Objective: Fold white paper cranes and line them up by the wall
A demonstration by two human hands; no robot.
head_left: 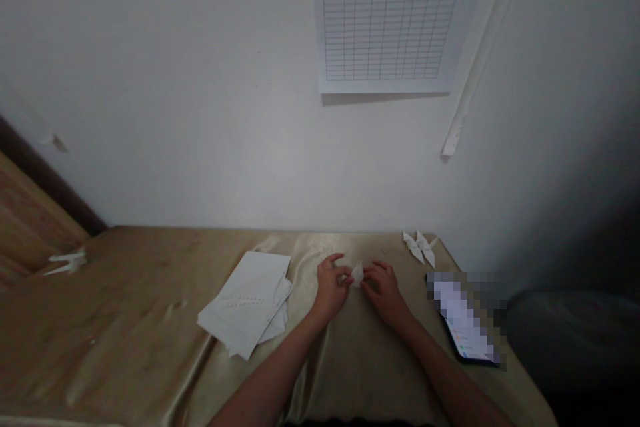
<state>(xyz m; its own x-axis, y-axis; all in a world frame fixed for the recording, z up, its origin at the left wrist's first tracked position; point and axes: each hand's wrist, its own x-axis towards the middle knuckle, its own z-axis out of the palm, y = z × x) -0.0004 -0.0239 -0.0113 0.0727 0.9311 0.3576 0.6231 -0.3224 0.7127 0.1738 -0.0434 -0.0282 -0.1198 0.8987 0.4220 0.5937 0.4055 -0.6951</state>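
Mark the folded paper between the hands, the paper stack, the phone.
Folded paper (357, 274), head view, on its exposed middle.
Paper stack (245, 300), head view, on the top sheet.
Phone (463, 320), head view, on the pixelated screen.

Seen from the room, two bare forearms, the left forearm (267, 377) and the right forearm (450, 373), angle inward and converge in front of the person's body. The left hand (330, 288) and the right hand (385, 295) hover close together, backs up, wrists slightly bent. The left fingers (340, 271) curl rightward, the right fingers (375, 271) curl leftward, and the fingertips of both hands pinch inward, just beside each other with a narrow gap between.
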